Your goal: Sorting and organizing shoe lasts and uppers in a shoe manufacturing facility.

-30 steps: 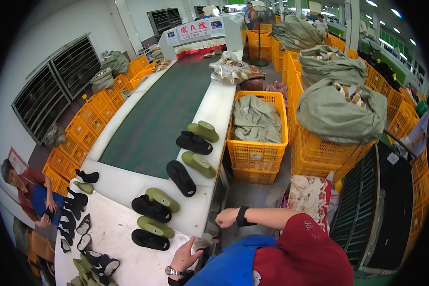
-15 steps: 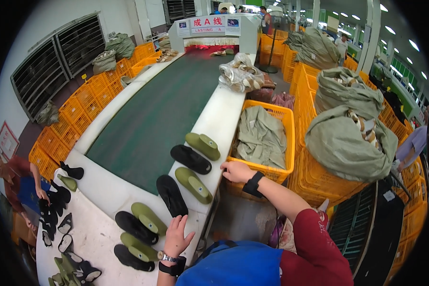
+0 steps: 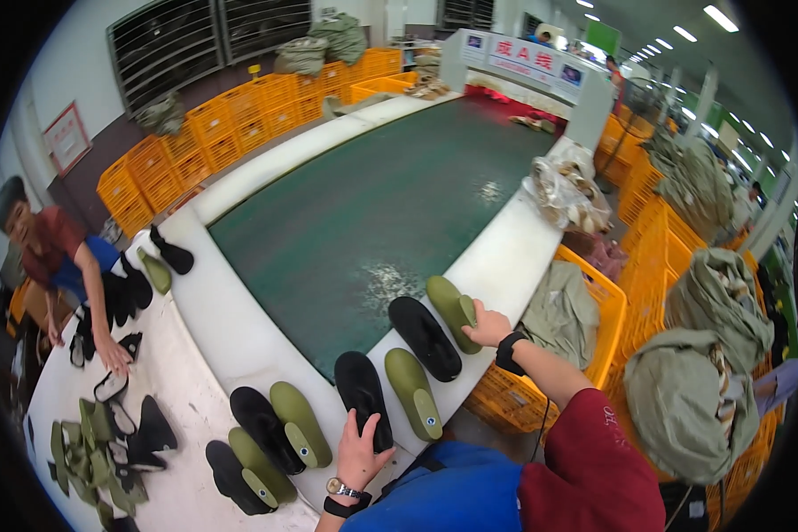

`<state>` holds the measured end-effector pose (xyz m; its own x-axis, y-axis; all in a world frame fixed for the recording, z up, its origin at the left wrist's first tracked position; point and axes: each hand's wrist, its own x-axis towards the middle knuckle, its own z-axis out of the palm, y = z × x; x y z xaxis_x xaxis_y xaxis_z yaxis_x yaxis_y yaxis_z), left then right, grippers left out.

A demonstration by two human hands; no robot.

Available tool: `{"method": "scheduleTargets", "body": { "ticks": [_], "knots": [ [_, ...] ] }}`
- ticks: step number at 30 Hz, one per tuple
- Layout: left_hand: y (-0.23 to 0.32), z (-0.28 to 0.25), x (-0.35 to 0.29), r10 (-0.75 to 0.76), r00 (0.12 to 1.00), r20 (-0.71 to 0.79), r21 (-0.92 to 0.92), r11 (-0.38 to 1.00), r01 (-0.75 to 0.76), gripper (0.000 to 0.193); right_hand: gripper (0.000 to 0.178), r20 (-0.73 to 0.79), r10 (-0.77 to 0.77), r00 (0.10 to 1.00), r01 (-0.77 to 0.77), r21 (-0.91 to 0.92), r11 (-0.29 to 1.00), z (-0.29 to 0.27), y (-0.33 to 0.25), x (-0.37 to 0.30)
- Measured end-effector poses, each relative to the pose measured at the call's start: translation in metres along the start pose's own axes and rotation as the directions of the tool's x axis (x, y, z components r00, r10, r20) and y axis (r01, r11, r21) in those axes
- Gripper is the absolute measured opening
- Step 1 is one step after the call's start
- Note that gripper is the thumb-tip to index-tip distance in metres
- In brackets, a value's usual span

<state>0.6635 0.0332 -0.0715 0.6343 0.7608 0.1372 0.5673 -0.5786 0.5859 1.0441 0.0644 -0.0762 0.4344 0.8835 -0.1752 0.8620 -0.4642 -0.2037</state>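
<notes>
A row of black and green shoe lasts lies along the white edge of the conveyor. My left hand (image 3: 363,449) has its fingers and thumb around the heel end of a black shoe last (image 3: 355,381). My right hand (image 3: 488,324) grips the heel end of the green shoe last (image 3: 448,301) farthest along the row. Between my hands lie another black last (image 3: 424,337) and a green last (image 3: 408,386). More pairs, among them a green last (image 3: 294,412) and a black one (image 3: 255,421), sit left of my left hand. All rest on the white surface.
The green conveyor belt (image 3: 328,222) runs away to a machine opening (image 3: 514,102). Across the table, a co-worker's hand (image 3: 113,355) reaches toward black shoe parts; green pieces (image 3: 93,443) lie nearby. A plastic-wrapped bundle (image 3: 567,191), orange crates (image 3: 594,275) and cloth sacks (image 3: 692,403) stand to my right.
The view has swung, so the belt sits farther right. My right hand has moved from the table edge onto the green last, and my left onto the black last. The co-worker's arm stretches out farther.
</notes>
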Motion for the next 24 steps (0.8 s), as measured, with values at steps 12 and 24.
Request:
{"method": "scheduleTargets", "body": {
  "ticks": [12,24],
  "knots": [
    [0.051,0.021,0.014,-0.449,0.888,-0.101,-0.013,0.893,0.45,0.06,0.05,-0.145,-0.318,0.937,0.349,0.346,0.871,-0.067,-0.099,0.223],
    [0.081,0.051,0.028,-0.607,0.761,-0.227,-0.052,0.788,0.613,0.062,0.077,0.198,-0.39,0.899,0.4,-0.014,0.916,0.025,-0.125,0.271]
  ]
}}
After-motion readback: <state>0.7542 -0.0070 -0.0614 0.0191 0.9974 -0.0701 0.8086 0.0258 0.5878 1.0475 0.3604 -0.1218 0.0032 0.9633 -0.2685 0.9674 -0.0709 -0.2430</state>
